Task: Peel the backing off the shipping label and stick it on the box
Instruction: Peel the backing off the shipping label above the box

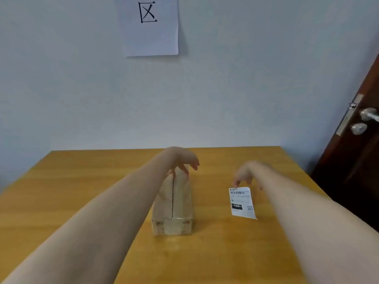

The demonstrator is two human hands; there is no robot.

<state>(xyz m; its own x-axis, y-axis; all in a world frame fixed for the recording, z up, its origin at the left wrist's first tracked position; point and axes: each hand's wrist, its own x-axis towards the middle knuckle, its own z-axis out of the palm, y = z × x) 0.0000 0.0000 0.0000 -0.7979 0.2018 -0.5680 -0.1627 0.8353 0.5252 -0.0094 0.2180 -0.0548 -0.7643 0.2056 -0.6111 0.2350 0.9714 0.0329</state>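
A long, narrow cardboard box [173,206] lies end-on in the middle of the wooden table [82,181], taped along its top seam. My left hand [182,160] hovers over the box's far end, fingers hanging down and touching its top. A white shipping label [242,202] with a barcode lies flat on the table to the right of the box. My right hand [245,175] reaches down to the label's far edge, fingertips at or just touching its top corner; whether they pinch it I cannot tell.
The table stands against a pale wall with a white paper sheet [150,27] bearing a black character. A dark brown door [356,150] with a metal handle stands at the right.
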